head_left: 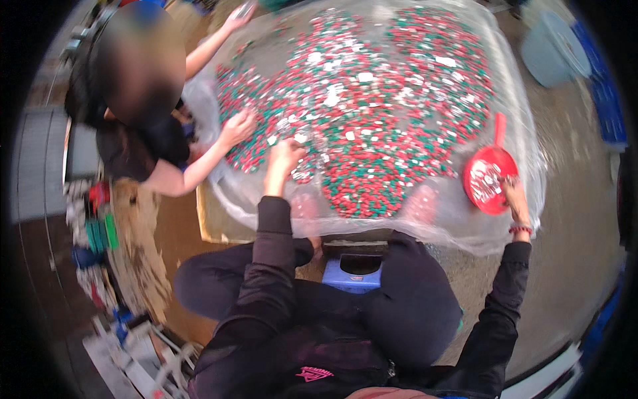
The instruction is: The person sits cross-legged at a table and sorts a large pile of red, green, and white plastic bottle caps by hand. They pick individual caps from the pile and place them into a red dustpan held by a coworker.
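Observation:
Small red, green and white pieces (372, 179) lie spread in a thick layer over a clear plastic sheet (465, 229); their kind is too small to make out. My left hand (287, 156) is over the near left part of the layer, fingers curled down and pinched together. Whatever it may hold is hidden. On the right side of the sheet rests a red round pan (492, 206) with a straight handle pointing away from me and pale, shiny pieces inside. My right hand (516, 198) comes over its near right rim, fingers bunched inside, their contents unclear.
Across the left edge leans a co-worker (133, 149), one hand (238, 128) low over the pieces and the other farther back. A pale blue bucket (555, 50) and blue crates (601, 100) stand at far right. A blue plastic stool (352, 271) is between my knees.

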### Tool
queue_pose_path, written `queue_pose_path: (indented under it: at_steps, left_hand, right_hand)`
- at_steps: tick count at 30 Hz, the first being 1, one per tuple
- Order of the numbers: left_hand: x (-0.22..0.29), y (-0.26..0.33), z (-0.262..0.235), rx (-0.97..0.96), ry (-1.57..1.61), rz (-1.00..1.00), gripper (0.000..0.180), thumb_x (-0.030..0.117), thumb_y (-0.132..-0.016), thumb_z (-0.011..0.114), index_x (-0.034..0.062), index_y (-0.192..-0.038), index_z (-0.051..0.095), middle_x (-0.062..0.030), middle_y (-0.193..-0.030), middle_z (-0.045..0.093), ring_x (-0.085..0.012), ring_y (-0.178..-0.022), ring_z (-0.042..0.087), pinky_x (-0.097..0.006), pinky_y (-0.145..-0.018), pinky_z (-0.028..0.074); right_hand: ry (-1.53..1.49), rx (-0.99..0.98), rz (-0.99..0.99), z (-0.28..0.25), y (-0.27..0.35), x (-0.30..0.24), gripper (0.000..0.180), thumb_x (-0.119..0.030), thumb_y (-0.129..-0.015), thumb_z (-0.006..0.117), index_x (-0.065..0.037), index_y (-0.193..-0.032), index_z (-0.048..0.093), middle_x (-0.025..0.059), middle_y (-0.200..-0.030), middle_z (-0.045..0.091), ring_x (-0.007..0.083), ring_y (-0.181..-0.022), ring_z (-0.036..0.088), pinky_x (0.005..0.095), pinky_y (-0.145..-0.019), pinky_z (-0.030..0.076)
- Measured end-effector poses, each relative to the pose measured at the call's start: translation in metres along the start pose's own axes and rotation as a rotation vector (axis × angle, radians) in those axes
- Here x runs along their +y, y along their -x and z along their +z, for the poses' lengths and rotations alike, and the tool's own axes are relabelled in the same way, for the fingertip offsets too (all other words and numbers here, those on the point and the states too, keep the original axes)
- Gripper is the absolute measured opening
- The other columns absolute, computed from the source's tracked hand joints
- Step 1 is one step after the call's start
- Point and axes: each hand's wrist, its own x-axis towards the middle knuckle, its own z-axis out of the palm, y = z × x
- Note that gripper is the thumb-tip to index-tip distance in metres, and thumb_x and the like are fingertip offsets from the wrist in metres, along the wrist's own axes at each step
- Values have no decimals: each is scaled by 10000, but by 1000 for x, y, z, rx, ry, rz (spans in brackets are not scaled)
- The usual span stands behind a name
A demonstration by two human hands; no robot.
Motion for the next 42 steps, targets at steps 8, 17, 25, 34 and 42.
queue_pose_path:
  at_steps: [8,17,25,34,42]
  left_hand:
    - [23,4,91,167,85,-132,615,271,-692,815,-15,-1126,485,-234,-971,628,-402,-924,612,-473,-788,488]
    - [29,0,78,53,716,-82,495,-35,-807,609,13,-1281,472,-116,-957,667,-168,-829,667,-285,-654,537]
    - [10,0,56,-160,1446,-254,335,183,-934,534,56,-1244,538,-43,-1042,582,-137,-911,557,-288,-710,481]
    - [48,-32,30,-412,1872,-19,191,241,-928,502,52,-932,535,-52,-809,493,-122,-649,446,-206,-448,317]
    - [89,-53,24,-100,599,180,148,160,-841,673,34,-811,603,58,-622,468,-47,-554,431,-218,-498,346]
  right_hand:
    - [178,181,-420,12,-29,-103,398,-58,-796,616,-43,-1192,578,221,-1221,512,361,-1174,490,412,-1001,397]
    - [55,-177,-849,219,-79,-309,404,-55,-768,610,-1,-1162,537,216,-1040,582,377,-992,562,440,-851,486]
    - [238,-200,-769,272,-33,-267,149,-6,-784,524,-3,-930,556,188,-875,609,325,-852,623,422,-722,515]
    - [-180,-60,-615,209,-18,-281,184,-24,-765,573,-54,-920,668,117,-1149,581,266,-1006,585,386,-822,494]
    - [-917,291,-366,91,-45,-225,197,-72,-853,635,-12,-1040,636,50,-983,652,133,-877,628,276,-778,505]
